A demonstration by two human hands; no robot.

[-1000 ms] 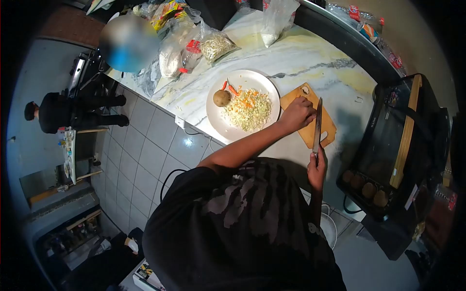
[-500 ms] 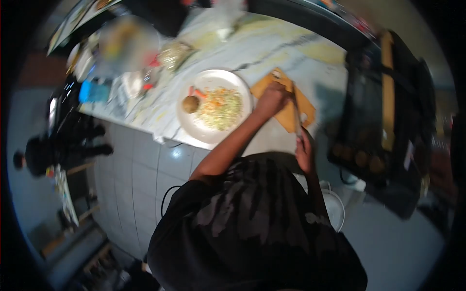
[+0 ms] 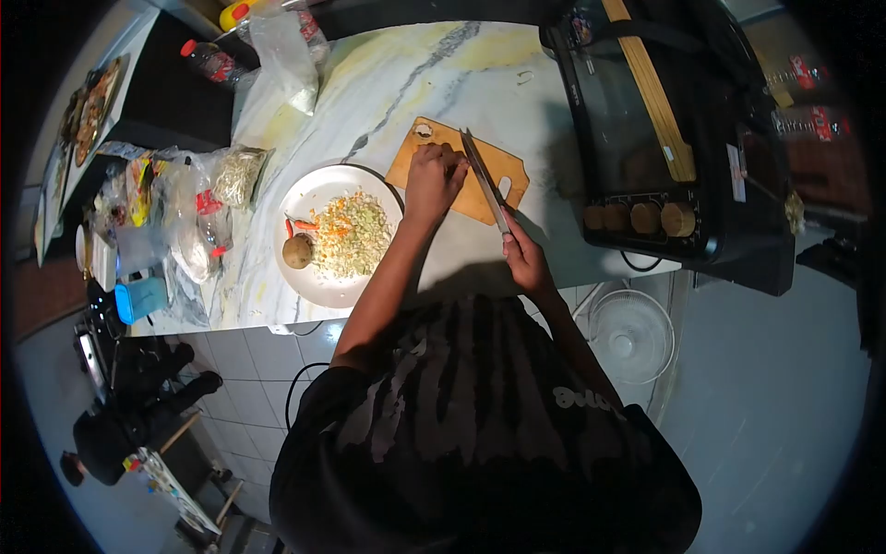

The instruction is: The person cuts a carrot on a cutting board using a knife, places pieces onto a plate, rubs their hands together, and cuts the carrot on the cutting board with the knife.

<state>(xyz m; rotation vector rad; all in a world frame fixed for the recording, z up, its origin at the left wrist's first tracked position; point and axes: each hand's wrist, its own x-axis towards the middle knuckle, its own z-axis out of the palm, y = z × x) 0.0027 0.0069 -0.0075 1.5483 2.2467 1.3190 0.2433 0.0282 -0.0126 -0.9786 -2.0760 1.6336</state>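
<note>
My right hand is wrapped round the handle of a long kitchen knife, its blade pointing away across the wooden cutting board. On the board, left of the blade, my left hand is closed with fingers curled down; whatever they hold is hidden. A small pale-and-brown piece shows at the board's far left corner. To the left stands a white plate bearing finely chopped vegetables, a round brown potato-like item and orange-red pieces that look like chillies or carrot.
A black oven with wooden-looking knobs stands right of the board. Plastic bags, a blue container and a red-capped bottle line the left side. A white fan is below right; another person is at far left.
The camera view has shifted, so the board and plate appear further left and the picture is sharper. Both hands remain at the board, the knife still in my right hand.
</note>
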